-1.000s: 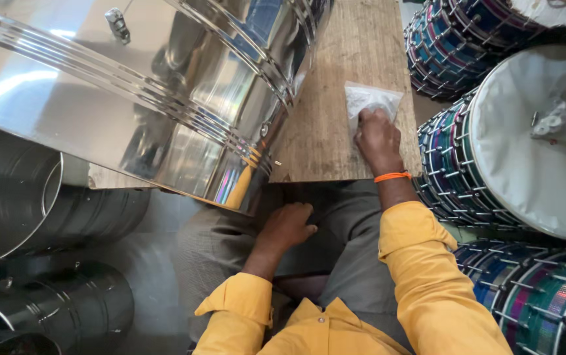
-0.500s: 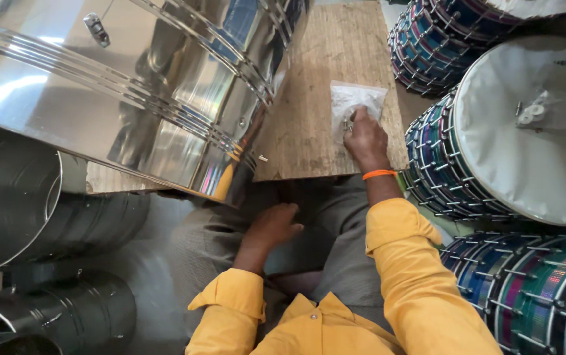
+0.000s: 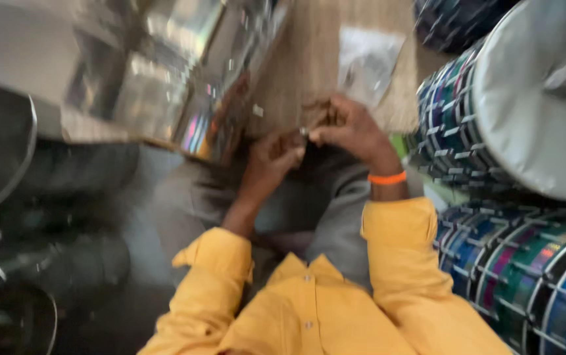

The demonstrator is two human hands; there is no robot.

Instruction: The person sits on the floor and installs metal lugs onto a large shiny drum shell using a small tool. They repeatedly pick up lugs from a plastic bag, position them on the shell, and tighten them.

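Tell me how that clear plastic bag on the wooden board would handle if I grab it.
The plastic bag looks thin and crumpled, so probably floppy and light. It lies flat on the wooden board, so likely no rolling. Its glossy film may slip between fingers. Blur hides the contents.

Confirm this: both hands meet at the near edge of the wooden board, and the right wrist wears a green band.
Not quite. The head view shows the band on the right hand's wrist is orange, not green. The left hand does meet it at the wooden board's near edge.
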